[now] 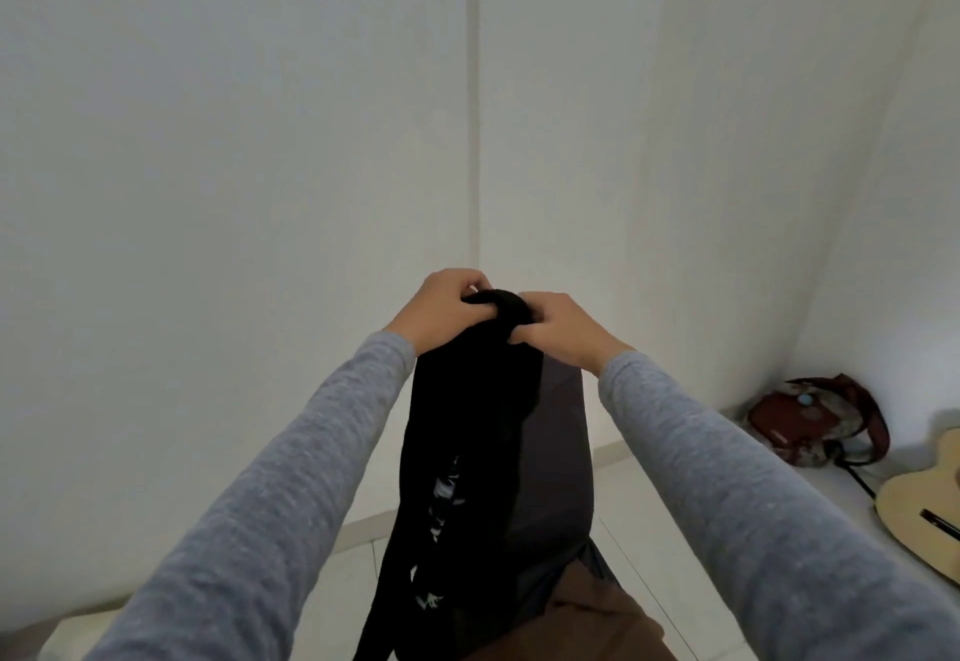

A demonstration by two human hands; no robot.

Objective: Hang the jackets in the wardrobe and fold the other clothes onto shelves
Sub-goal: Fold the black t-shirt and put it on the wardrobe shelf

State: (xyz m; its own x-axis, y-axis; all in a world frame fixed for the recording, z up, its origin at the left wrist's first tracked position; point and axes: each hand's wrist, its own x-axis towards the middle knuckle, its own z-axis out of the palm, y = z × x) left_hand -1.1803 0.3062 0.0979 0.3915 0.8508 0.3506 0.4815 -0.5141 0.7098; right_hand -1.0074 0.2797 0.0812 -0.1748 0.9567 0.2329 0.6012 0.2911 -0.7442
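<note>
Between the left hand (441,309) and right hand (558,330), both clenched on it, hangs a black garment (467,452).

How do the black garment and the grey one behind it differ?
The black garment hangs in front, its bunched top gripped by the left hand and right hand; the grey garment hangs behind it, mostly hidden. The black garment carries white print down its length; the grey garment looks plain. Both hang down from the hands.
</note>
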